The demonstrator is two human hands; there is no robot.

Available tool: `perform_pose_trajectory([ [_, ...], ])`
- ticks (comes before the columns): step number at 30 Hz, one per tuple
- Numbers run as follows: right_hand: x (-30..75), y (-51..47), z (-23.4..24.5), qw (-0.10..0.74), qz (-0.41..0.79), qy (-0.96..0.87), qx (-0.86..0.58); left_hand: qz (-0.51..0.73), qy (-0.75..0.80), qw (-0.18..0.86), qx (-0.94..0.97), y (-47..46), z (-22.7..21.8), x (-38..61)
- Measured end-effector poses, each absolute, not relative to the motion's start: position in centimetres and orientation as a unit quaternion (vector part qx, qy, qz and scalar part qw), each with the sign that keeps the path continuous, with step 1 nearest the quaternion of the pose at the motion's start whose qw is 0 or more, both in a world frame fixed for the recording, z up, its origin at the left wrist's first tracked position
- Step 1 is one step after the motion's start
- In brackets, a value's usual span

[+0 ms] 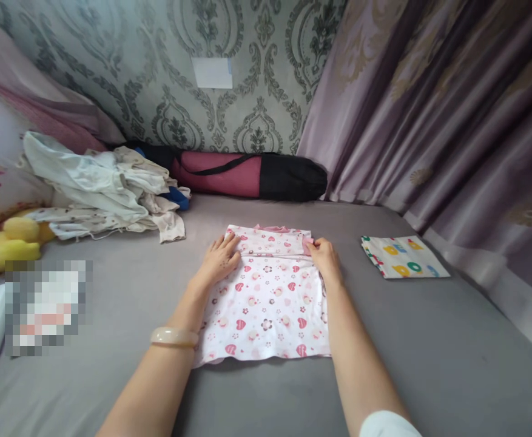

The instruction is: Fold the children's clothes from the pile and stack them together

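Observation:
A small white garment with pink hearts (268, 303) lies flat on the grey bed sheet (429, 352) in front of me. My left hand (220, 258) rests palm down on its upper left part, fingers stretched out toward the folded top edge. My right hand (324, 255) is at the upper right corner, fingers pinched on the garment's edge. A pale bangle (175, 337) sits on my left wrist.
A folded cloth with coloured letters (404, 256) lies to the right. A heap of pale clothes (106, 191) sits at the left, with a yellow plush toy (8, 243) beside it. A red and black bag (252, 173) lies along the wall. Curtains (452, 121) hang on the right.

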State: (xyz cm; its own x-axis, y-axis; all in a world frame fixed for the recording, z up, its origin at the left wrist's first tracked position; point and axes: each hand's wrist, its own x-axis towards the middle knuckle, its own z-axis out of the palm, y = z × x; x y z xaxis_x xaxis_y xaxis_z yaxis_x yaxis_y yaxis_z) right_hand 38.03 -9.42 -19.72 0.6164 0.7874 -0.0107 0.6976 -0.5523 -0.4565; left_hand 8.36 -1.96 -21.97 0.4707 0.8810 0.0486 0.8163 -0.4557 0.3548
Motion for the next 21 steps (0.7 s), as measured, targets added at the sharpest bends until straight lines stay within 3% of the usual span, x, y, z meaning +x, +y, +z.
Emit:
perform_pose_trajectory([
  [6,39.5,-9.5,-19.0,0.181,0.128,-0.445,-0.868,0.15,0.483,0.15,0.849,-2.3,-21.9,8.3],
  [13,34.3,-8.4,-15.3,0.128,0.024,-0.519,-0.845,0.197,0.481,0.142,0.842,-2.3,-21.5,8.8],
  [21,22.6,-5.9,-19.7,0.108,0.066,-0.711,-0.692,0.144,0.477,0.151,0.854,-2.2,-22.1,8.7],
])
